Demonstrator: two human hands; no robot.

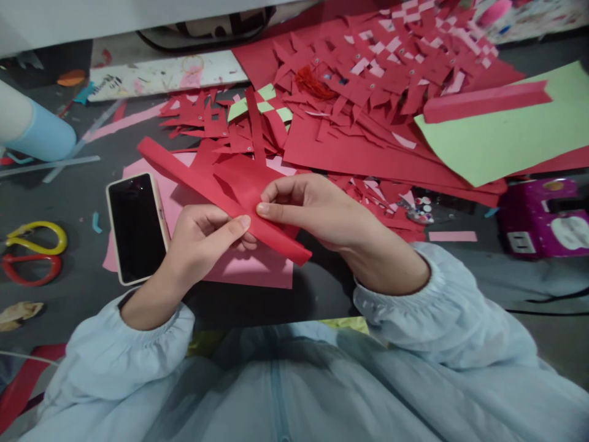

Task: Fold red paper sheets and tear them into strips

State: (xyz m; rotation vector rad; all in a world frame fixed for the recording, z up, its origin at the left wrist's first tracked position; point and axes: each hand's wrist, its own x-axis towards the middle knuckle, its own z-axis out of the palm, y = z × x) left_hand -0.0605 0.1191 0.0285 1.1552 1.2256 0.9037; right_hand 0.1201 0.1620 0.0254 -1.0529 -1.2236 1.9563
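Both of my hands hold a folded red paper strip (pixel 193 179) that runs from upper left to lower right above a pink sheet (pixel 257 270). My left hand (pixel 202 236) pinches the strip from below with the thumb on top. My right hand (pixel 308 209) pinches it from the right, thumb tip meeting the left thumb at the strip's middle. A second red flap (pixel 246 178) sticks up behind the fingers. Both hands are closed on the paper.
A phone (pixel 137 227) lies face up left of my hands. Yellow and red scissor handles (pixel 34 252) rest at far left. Red paper cutouts (pixel 368 80) pile behind, with a green sheet (pixel 506 135), a magenta box (pixel 543 218) and a blue-white roll (pixel 32 126).
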